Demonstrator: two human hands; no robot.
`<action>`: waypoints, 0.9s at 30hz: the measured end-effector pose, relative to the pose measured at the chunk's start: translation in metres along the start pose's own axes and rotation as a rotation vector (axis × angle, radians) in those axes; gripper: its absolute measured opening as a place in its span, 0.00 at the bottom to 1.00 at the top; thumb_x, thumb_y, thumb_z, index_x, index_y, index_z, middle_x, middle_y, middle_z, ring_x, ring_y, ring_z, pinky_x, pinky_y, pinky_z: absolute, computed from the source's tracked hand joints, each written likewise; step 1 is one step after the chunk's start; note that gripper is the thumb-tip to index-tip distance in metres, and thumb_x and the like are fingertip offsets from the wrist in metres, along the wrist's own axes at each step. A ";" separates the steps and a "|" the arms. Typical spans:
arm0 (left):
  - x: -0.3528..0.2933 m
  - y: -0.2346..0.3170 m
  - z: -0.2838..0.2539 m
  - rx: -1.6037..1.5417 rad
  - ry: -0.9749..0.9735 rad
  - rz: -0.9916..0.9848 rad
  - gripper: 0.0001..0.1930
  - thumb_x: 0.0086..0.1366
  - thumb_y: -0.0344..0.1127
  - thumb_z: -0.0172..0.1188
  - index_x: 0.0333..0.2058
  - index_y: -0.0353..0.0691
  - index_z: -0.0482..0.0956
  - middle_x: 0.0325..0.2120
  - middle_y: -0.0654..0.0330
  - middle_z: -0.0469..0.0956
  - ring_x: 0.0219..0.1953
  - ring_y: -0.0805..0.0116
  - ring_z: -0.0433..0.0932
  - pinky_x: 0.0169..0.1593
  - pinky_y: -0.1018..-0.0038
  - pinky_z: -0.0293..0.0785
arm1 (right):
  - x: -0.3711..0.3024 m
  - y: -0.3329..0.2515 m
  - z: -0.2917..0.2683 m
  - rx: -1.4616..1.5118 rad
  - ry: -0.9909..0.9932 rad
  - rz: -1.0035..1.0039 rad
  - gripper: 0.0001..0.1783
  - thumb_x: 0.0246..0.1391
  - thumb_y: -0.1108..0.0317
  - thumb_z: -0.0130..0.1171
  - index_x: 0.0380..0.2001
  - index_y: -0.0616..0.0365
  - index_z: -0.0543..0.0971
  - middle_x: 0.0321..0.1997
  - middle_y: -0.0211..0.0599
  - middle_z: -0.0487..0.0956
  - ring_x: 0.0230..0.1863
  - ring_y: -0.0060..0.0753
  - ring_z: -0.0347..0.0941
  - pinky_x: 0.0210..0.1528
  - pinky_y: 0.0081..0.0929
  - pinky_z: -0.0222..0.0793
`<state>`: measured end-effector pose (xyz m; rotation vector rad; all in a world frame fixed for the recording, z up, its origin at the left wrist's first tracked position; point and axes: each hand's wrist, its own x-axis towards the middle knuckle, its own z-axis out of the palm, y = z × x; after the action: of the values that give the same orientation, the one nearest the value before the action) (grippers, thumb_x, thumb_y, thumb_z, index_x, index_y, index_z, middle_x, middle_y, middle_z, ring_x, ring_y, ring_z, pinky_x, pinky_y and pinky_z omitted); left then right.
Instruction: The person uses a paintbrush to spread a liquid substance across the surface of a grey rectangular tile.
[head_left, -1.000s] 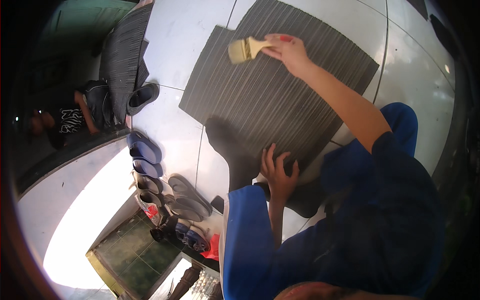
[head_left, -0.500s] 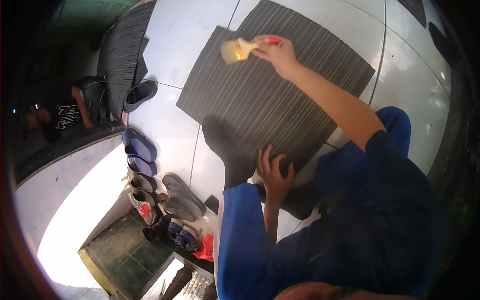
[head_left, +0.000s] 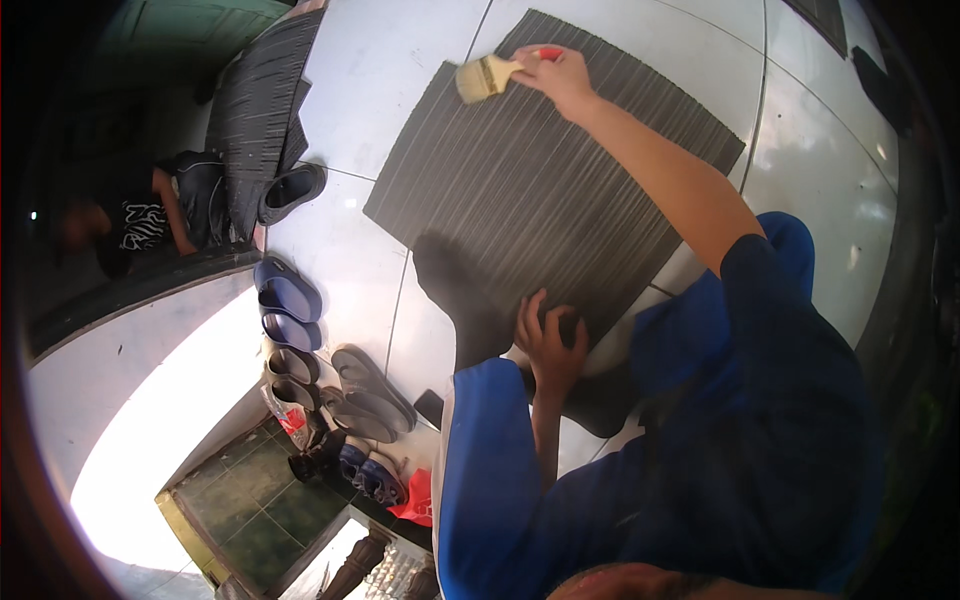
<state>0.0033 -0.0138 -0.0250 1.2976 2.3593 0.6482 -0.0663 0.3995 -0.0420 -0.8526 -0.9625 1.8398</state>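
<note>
A dark grey, finely ribbed mat (head_left: 600, 150) lies on the floor in front of me. My right hand (head_left: 557, 80) is stretched over its far part, closed on the handle of a wide paintbrush (head_left: 484, 80). The brush has pale bristles and a red-tipped light handle. Its bristles point left near the mat's far left edge; whether they touch the mat I cannot tell. My left hand (head_left: 550, 345) rests at the mat's near edge, fingers spread, holding nothing. A foot in a dark sock (head_left: 450, 290) overlaps the mat's near left side.
White tiles (head_left: 350, 110) surround the mat. Left of it stand blue clogs (head_left: 288, 290), grey sandals (head_left: 370, 385) and other shoes (head_left: 372, 478). A dark phone-like object (head_left: 429, 408) lies near my knee. Another ribbed mat (head_left: 255, 90) and a person in black (head_left: 150, 220) are at the far left.
My right hand has carried the paintbrush away from me, toward the mat's far edge. My left hand stays at the near edge. The whole view has shifted slightly.
</note>
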 end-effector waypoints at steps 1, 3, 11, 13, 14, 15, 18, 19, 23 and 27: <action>0.004 0.002 0.002 0.004 -0.007 0.007 0.15 0.62 0.39 0.69 0.46 0.46 0.81 0.69 0.50 0.63 0.75 0.39 0.52 0.73 0.41 0.46 | 0.026 -0.013 -0.027 0.012 0.104 -0.102 0.08 0.64 0.76 0.63 0.40 0.72 0.84 0.46 0.47 0.84 0.48 0.37 0.84 0.53 0.29 0.87; 0.000 -0.004 -0.005 0.032 0.016 -0.029 0.15 0.62 0.39 0.69 0.46 0.46 0.81 0.69 0.50 0.63 0.75 0.39 0.52 0.73 0.41 0.46 | 0.030 -0.059 -0.037 -0.559 0.261 -0.288 0.13 0.67 0.71 0.61 0.47 0.74 0.82 0.50 0.47 0.83 0.52 0.34 0.82 0.60 0.25 0.83; 0.002 0.000 0.000 0.033 -0.010 -0.020 0.14 0.62 0.38 0.69 0.46 0.48 0.81 0.69 0.52 0.61 0.75 0.40 0.51 0.72 0.40 0.46 | -0.059 -0.137 -0.160 -0.112 0.076 -0.161 0.21 0.66 0.64 0.65 0.51 0.74 0.79 0.51 0.50 0.84 0.54 0.38 0.83 0.58 0.27 0.83; 0.003 0.004 0.001 0.043 -0.029 -0.028 0.13 0.62 0.38 0.69 0.46 0.48 0.81 0.69 0.53 0.61 0.75 0.41 0.50 0.72 0.39 0.47 | -0.095 -0.132 -0.179 -0.067 0.091 -0.042 0.21 0.66 0.64 0.64 0.52 0.74 0.77 0.51 0.52 0.84 0.54 0.40 0.83 0.58 0.29 0.83; 0.006 0.005 0.002 0.057 -0.042 -0.040 0.13 0.62 0.38 0.69 0.45 0.48 0.81 0.68 0.54 0.61 0.74 0.42 0.50 0.71 0.39 0.48 | -0.106 -0.122 -0.189 -0.041 0.121 0.012 0.21 0.67 0.65 0.63 0.52 0.74 0.77 0.51 0.53 0.84 0.54 0.40 0.83 0.58 0.29 0.83; 0.006 0.007 0.002 0.051 -0.046 -0.034 0.13 0.62 0.38 0.69 0.45 0.48 0.81 0.68 0.54 0.61 0.74 0.42 0.50 0.71 0.39 0.48 | -0.113 -0.119 -0.184 -0.037 0.162 0.038 0.20 0.67 0.65 0.62 0.52 0.73 0.77 0.51 0.55 0.84 0.53 0.40 0.83 0.56 0.29 0.83; 0.005 0.007 -0.007 0.114 -0.032 -0.082 0.12 0.62 0.38 0.70 0.43 0.49 0.81 0.66 0.55 0.62 0.73 0.43 0.50 0.67 0.37 0.51 | -0.105 -0.115 -0.150 -0.027 0.055 0.140 0.17 0.70 0.65 0.59 0.52 0.68 0.77 0.51 0.54 0.84 0.54 0.39 0.83 0.57 0.30 0.83; 0.007 0.008 -0.001 0.108 -0.034 -0.072 0.12 0.62 0.38 0.70 0.43 0.49 0.81 0.66 0.55 0.62 0.73 0.43 0.50 0.67 0.37 0.51 | -0.097 -0.111 -0.146 0.056 0.026 0.183 0.16 0.70 0.64 0.60 0.50 0.67 0.77 0.51 0.53 0.84 0.53 0.39 0.83 0.56 0.29 0.83; 0.006 0.012 -0.001 0.142 -0.025 -0.053 0.12 0.62 0.39 0.70 0.43 0.49 0.80 0.66 0.55 0.63 0.72 0.43 0.53 0.67 0.37 0.52 | -0.084 -0.084 -0.132 0.269 -0.032 0.302 0.14 0.68 0.63 0.62 0.46 0.63 0.77 0.49 0.54 0.85 0.52 0.39 0.84 0.55 0.30 0.84; 0.004 0.010 -0.005 0.073 -0.030 -0.068 0.23 0.65 0.40 0.69 0.56 0.44 0.76 0.68 0.52 0.60 0.73 0.42 0.54 0.71 0.41 0.52 | -0.092 -0.065 -0.123 0.255 -0.114 0.421 0.14 0.69 0.62 0.61 0.47 0.62 0.78 0.47 0.51 0.86 0.47 0.33 0.84 0.52 0.27 0.83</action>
<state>0.0055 -0.0072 -0.0156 1.2419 2.4116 0.5237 0.0975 0.3711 -0.0277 -0.8423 -0.6254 2.3337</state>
